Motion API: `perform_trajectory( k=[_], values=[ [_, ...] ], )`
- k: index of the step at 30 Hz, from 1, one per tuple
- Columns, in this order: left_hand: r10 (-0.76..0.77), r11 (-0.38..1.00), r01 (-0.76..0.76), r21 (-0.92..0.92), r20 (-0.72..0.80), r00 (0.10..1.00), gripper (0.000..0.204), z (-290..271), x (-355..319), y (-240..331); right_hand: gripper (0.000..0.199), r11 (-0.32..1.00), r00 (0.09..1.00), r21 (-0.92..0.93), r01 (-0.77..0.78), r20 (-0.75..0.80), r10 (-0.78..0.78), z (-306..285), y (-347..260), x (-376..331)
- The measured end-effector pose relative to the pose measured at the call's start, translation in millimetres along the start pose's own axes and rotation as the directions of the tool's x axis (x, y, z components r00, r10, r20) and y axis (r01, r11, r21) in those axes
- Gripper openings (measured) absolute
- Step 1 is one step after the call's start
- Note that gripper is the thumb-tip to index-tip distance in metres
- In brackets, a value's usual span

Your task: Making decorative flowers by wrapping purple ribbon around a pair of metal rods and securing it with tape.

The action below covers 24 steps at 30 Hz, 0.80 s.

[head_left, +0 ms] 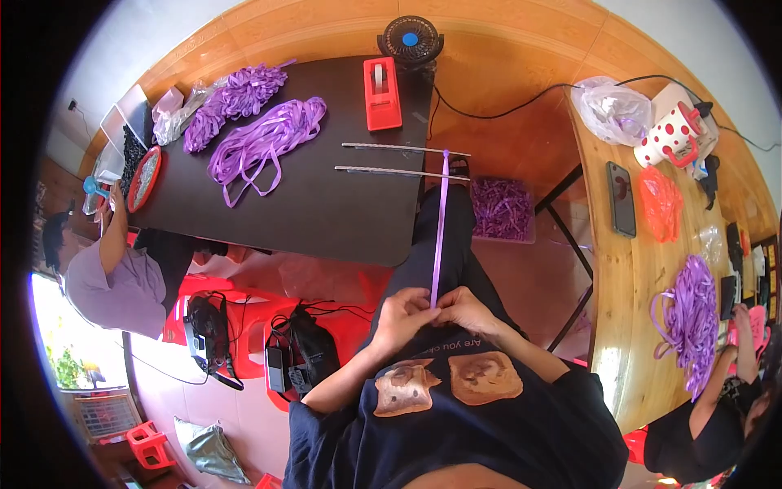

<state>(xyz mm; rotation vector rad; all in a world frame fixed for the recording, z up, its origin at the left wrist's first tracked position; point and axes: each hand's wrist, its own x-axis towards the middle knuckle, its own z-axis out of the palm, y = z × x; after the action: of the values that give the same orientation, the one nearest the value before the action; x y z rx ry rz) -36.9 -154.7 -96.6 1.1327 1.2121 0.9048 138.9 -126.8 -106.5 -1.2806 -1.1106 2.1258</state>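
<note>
Your left hand (405,312) and right hand (466,308) meet close against your dark shirt, fingers curled and pinched shut on the near end of a purple ribbon (440,228). It runs taut from your fingertips up to two thin metal rods (399,160) at the dark desk's (326,212) edge.

1. The thin purple ribbon strip (441,228) looks like smooth, faintly shiny cloth.
2. The dark rectangular table (326,204) has a matt, even top.
3. At 12 o'clock, the red tape dispenser (382,94) is glossy plastic.
4. The two thin grey rods (391,160) look metallic.
5. At 3 o'clock, the curved wooden table (631,277) is smooth and lightly polished.
</note>
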Motion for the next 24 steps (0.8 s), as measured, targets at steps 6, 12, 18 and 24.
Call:
perform_trajectory(
  k=[6,12,18,24],
  values=[
    [-0.015,0.983,0.005,0.185,0.055,0.998,0.020,-2,12,7,0.011,1.000,0.998,-0.021,-0.021,0.058,0.022,-9,3,1],
    [0.060,0.998,-0.060,-0.006,-0.016,0.998,0.012,1,44,10,0.010,0.995,0.990,-0.097,0.036,0.139,-0.022,-12,3,4],
    [-0.077,0.935,0.027,-0.354,-0.127,0.989,0.021,21,69,20,0.011,0.983,0.988,-0.175,0.055,0.152,-0.028,-15,-10,-2],
    [-0.097,0.855,0.003,-0.519,-0.153,0.983,0.023,42,91,28,0.013,0.979,0.970,-0.184,0.092,0.238,-0.046,-26,-10,0]
  ],
)
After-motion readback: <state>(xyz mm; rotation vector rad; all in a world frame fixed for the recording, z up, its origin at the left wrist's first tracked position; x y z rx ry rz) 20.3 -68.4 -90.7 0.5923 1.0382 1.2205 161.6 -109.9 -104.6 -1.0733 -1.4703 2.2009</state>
